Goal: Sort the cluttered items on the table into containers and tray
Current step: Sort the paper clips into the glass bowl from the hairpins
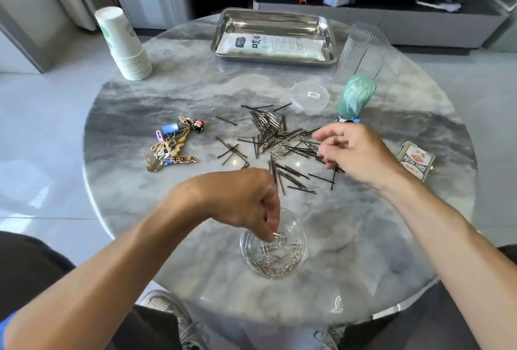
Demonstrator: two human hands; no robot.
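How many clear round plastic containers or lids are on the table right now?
2. One clear tub holding paper clips sits near the front edge under the left hand; one flat lid lies beyond the pin pile, beside the green bundle.

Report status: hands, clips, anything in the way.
Left hand pinching paper clip over bowl. Right hand curled above pile, grip unclear. Nothing in the way.

Round marble table [195,89], steel tray [221,33], paper cups [123,41], hairpin pile [279,137], clear bowl [300,254]
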